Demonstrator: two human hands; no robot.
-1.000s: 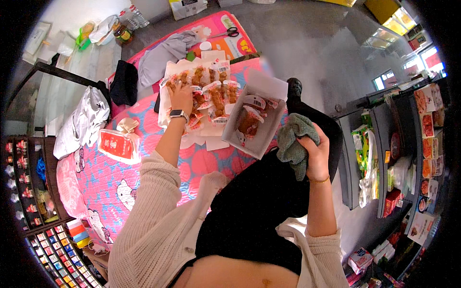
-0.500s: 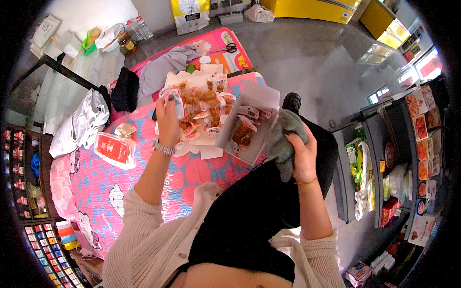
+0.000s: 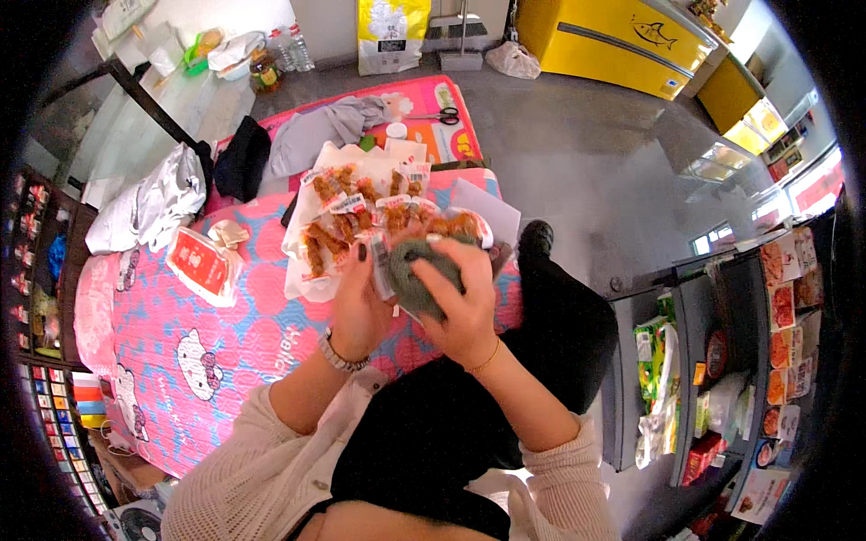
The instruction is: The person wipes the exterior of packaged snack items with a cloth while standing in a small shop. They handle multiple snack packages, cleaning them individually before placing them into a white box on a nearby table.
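While the left hand (image 3: 359, 314) points forward, the right hand (image 3: 467, 316) clasps cloth (image 3: 409, 290).

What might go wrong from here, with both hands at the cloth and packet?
The cloth covers part of the packet, so the left hand could lose its grip unnoticed.

The white box sits just beyond the right hand, which might bump it.

Other food packets lie crowded together, so a dropped one could get mixed in.

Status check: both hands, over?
Right hand gripping green cloth. Left hand holding packet against it. Cloth hides much of packet; other packets just beyond.
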